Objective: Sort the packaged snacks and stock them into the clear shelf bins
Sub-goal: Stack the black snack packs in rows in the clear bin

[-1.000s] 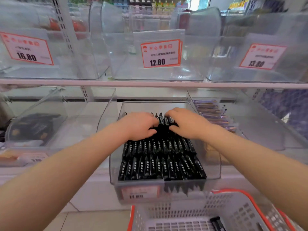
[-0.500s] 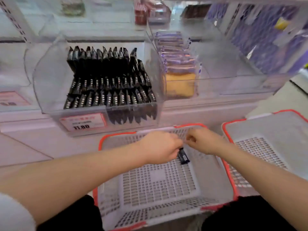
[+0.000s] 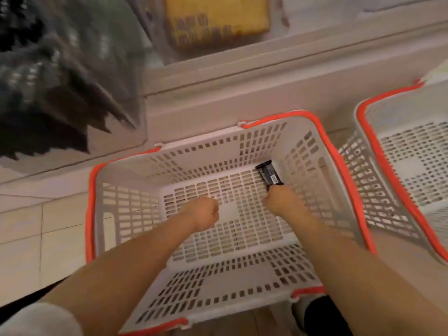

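A white basket with a red rim [image 3: 91, 214] takes up most of the view, and both arms reach down into it. It looks all but emptied: the only thing left on its slotted floor is one small black snack packet [image 3: 268, 175], lying near the far right corner. The right hand [image 3: 282, 200] has its fingers curled, with the near end of the packet right at the fingertips; whether they already pinch it or only touch it cannot be told. The left hand [image 3: 202, 214] is balled into a loose fist well to the left of the packet, and nothing shows in it.

So the step in hand seems to be picking up the last packet. The next move would call for a firm pinch on that thin end, then a lift up and to the left, where the clear bin [image 3: 72, 76] of matching black packets hangs, blurred, above the basket's far left corner.

Beyond the fingers runs a pale shelf base; to their right stands a second basket [image 3: 378, 151], and pale floor tiles lie to the left.
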Tool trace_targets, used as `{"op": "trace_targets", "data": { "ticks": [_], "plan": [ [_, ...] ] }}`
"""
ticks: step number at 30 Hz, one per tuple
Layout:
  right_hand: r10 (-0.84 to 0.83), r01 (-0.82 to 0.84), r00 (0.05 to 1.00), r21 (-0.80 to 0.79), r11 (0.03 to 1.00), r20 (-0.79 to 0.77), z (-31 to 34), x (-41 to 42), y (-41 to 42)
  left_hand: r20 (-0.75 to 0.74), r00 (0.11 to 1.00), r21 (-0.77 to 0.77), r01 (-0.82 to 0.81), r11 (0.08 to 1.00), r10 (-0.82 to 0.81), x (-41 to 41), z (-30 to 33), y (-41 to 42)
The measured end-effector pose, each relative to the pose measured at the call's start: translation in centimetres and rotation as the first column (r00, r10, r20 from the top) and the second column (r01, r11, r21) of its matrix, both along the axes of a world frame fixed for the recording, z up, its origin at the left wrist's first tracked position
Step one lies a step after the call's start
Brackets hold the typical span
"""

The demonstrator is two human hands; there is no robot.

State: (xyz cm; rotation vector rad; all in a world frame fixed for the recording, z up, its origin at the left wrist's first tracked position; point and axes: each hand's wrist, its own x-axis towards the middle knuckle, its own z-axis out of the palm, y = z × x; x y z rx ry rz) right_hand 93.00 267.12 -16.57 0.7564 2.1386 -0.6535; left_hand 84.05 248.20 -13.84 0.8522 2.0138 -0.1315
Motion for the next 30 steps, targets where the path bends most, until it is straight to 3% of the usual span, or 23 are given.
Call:
{"op": "trace_targets", "data": {
  "ticks": [2, 6, 11, 14, 16, 18, 19, 20, 21, 22, 23, 24, 25, 27, 30],
  "plan": [
    [-0.052, 0.053, 0.998, 0.026, 0.998, -0.036, -2.1, -0.2, 0.7, 0.024, 0.994, 0.015, -0.104, 0.994, 0.103, -0.3, -1.3, -0.4],
    [-0.021, 0.087, 0.967, 0.254, 0.963, -0.253, -5.9, -0.8, 1.0, 0.042, 0.977, 0.05, -0.209, 0.977, 0.207, -1.0, -2.9, -1.4],
    [-0.134, 0.201, 0.952, 0.233, 0.952, -0.274, -8.3, -2.0, 0.5, 0.078, 0.948, 0.068, -0.314, 0.947, 0.309, -1.1, -4.1, -1.8],
    [-0.03, 0.137, 0.931, 0.272, 0.953, -0.364, -9.1, -2.0, 0.7, 0.118, 0.952, 0.044, -0.288, 0.957, 0.282, -1.0, -4.2, -1.4],
    [-0.037, 0.126, 0.9, 0.179, 0.976, -0.434, -9.0, -1.8, 1.2, 0.139, 0.951, 0.066, -0.288, 0.955, 0.277, -1.1, -3.7, -0.5],
    [-0.282, 0.246, 0.851, -0.138, 0.959, -0.443, -8.3, -1.7, 1.0, 0.17, 0.922, 0.105, -0.368, 0.924, 0.348, -1.1, -3.1, 0.5],
    [-0.463, 0.346, 0.811, -0.345, 0.873, -0.358, -7.5, -1.6, 0.6, 0.195, 0.894, 0.127, -0.431, 0.894, 0.403, -1.0, -2.7, 1.0],
    [-0.646, 0.461, 0.736, -0.55, 0.696, -0.201, -6.4, -1.5, 0.3, 0.224, 0.86, 0.147, -0.494, 0.857, 0.457, -0.8, -2.2, 1.4],
    [-0.773, 0.55, 0.634, -0.7, 0.455, -0.005, -5.3, -1.2, -0.1, 0.246, 0.832, 0.162, -0.541, 0.825, 0.497, -0.7, -1.8, 1.8],
    [-0.825, 0.583, 0.538, -0.784, 0.215, 0.173, -4.2, -0.8, -0.5, 0.258, 0.809, 0.175, -0.577, 0.798, 0.529, -0.5, -1.4, 2.1],
    [-0.824, 0.565, 0.482, -0.824, 0.034, 0.297, -3.1, -0.3, -0.8, 0.267, 0.779, 0.193, -0.62, 0.761, 0.567, -0.3, -1.0, 2.2],
    [-0.806, 0.537, 0.465, -0.841, -0.072, 0.366, -1.8, 0.2, -0.9, 0.275, 0.738, 0.214, -0.672, 0.709, 0.616, 0.0, -0.4, 2.3],
    [-0.78, 0.514, 0.479, -0.849, -0.123, 0.403, -0.4, 0.6, -1.1, 0.29, 0.688, 0.239, -0.725, 0.646, 0.666, 0.3, 0.3, 2.3],
    [-0.729, 0.476, 0.566, -0.874, -0.093, 0.385, 2.4, 1.2, -1.4, 0.379, 0.587, 0.302, -0.809, 0.505, 0.715, 0.9, 1.7, 2.1],
    [-0.612, 0.401, 0.753, -0.907, 0.133, 0.243, 6.3, 1.7, -1.6, 0.531, 0.581, 0.374, -0.814, 0.444, 0.617, 2.0, 4.5, 0.9]
  ]
}}
